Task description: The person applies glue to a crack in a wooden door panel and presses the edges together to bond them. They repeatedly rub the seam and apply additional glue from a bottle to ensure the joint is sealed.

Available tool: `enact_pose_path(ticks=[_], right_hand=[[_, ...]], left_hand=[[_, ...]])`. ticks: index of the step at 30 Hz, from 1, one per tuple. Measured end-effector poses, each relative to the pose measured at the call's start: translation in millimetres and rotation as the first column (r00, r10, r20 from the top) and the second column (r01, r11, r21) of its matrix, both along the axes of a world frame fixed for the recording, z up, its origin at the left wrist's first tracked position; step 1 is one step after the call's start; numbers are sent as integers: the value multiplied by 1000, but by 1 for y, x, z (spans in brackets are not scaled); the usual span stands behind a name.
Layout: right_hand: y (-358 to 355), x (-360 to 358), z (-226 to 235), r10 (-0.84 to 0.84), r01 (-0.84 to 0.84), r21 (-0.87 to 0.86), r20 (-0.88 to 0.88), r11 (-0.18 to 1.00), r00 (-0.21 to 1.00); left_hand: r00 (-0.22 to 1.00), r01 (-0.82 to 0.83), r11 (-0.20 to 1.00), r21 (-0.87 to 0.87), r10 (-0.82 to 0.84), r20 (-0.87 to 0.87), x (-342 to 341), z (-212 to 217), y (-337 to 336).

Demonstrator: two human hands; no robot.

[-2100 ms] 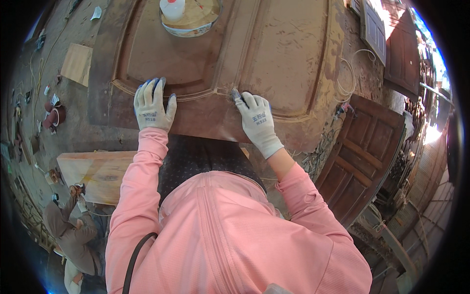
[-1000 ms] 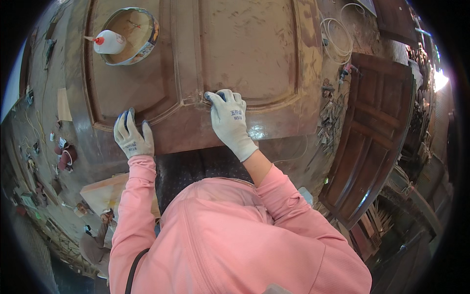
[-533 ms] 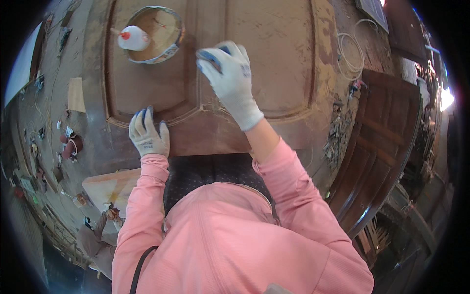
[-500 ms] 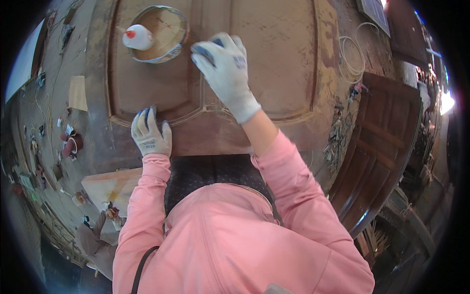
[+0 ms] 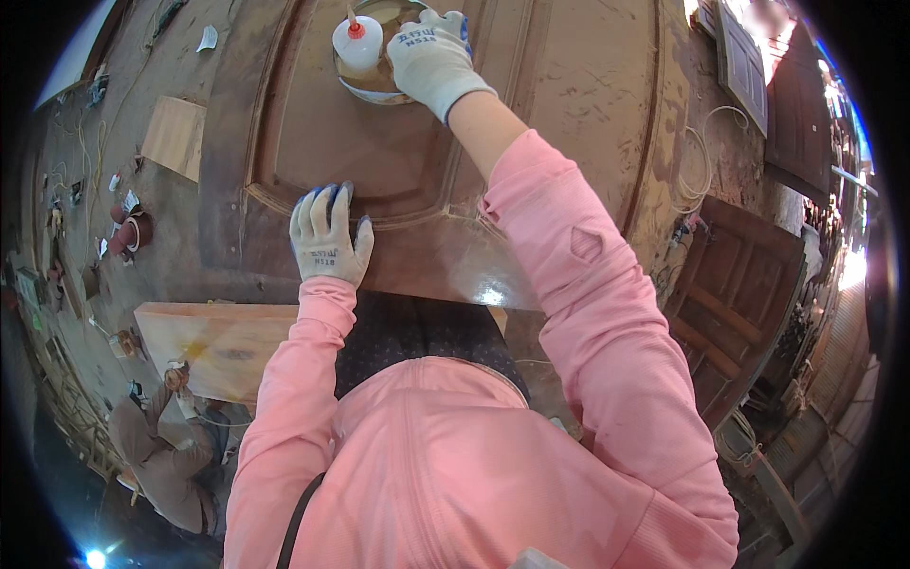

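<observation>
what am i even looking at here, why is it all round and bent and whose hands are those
This is one picture from a wide fisheye camera worn on a person's head, looking down. That lens is why straight edges bend toward the rim. The pink sleeves coming in from the lower edge belong to the wearer.

Both hands wear white gloves. The left hand rests flat on a brown wooden door panel that lies flat as the work surface. The right hand reaches far forward to a shallow round bowl on the panel, beside a white squeeze bottle with a red tip standing in it. Whether it grips anything, I cannot tell.

At the lower left another person works near a pale board. More doors stand at the right.
</observation>
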State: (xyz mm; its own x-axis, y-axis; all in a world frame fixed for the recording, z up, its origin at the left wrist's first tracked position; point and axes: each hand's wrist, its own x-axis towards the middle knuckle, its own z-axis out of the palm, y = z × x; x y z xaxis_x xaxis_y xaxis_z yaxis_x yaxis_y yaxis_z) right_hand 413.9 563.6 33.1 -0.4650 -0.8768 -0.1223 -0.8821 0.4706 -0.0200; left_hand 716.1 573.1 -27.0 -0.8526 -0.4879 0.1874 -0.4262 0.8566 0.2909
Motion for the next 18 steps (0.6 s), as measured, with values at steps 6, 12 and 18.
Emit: enact_pose_path(ticks=[6, 12, 18], right_hand=[[72, -4, 24, -78, 191, -350, 312, 917, 947], [216, 58, -7, 16, 98, -251, 418, 963, 908], [244, 83, -28, -4, 77, -185, 365, 980, 931]], left_hand=[[1000, -13, 1000, -24, 13, -17, 2, -3, -1], [1000, -10, 999, -37, 9, -30, -1, -5, -1], [999, -5, 999, -45, 3, -44, -1, -5, -2]])
